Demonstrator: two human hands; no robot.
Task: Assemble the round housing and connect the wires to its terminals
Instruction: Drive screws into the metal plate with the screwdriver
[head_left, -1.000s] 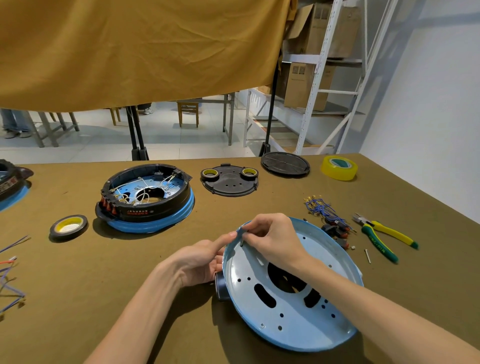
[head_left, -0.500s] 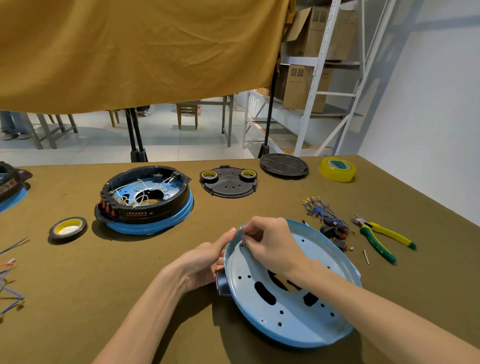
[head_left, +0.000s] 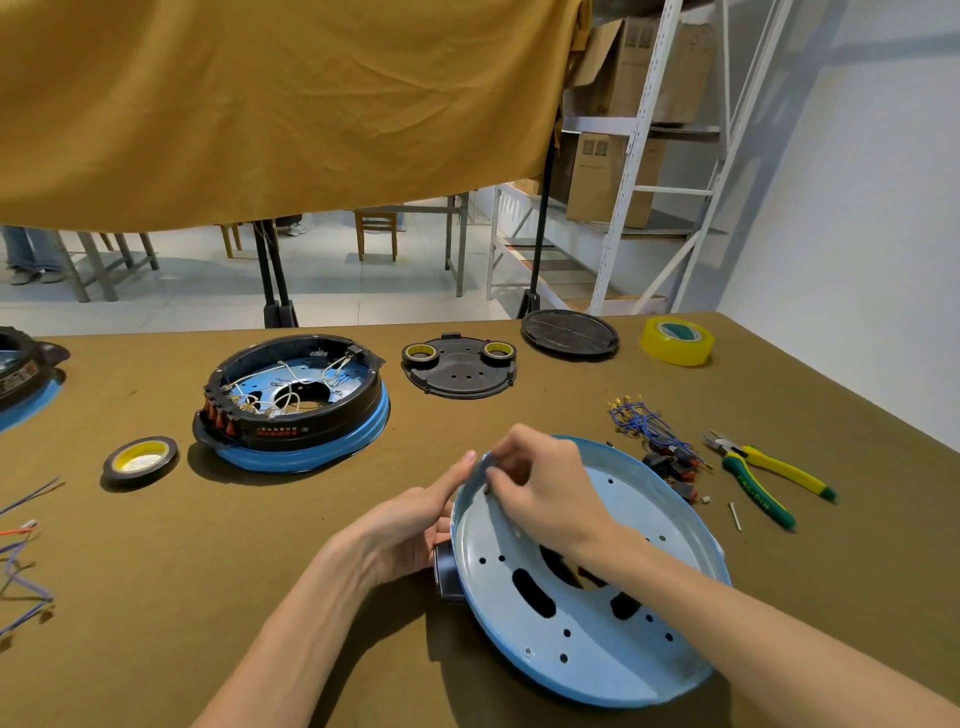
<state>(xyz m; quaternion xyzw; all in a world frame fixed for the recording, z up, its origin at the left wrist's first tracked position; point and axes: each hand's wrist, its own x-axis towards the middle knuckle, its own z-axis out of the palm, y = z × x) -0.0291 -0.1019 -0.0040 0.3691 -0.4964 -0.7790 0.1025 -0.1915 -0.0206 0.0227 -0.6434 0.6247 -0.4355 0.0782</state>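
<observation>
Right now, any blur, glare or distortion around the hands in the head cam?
Head view: hands and blue pan sharp, no motion blur; soft even light, no glare on the pan; dark shadow under the pan's near rim; wide-angle bend shows on the shelf rack and table edges.

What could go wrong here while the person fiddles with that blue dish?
The right hand pinches a tiny part at the rim of the tilted blue plate; it could slip and drop through one of the plate's holes. The left hand alone props the plate, so it might tip. Nearby, the loose blue wires could snag a forearm.
</observation>
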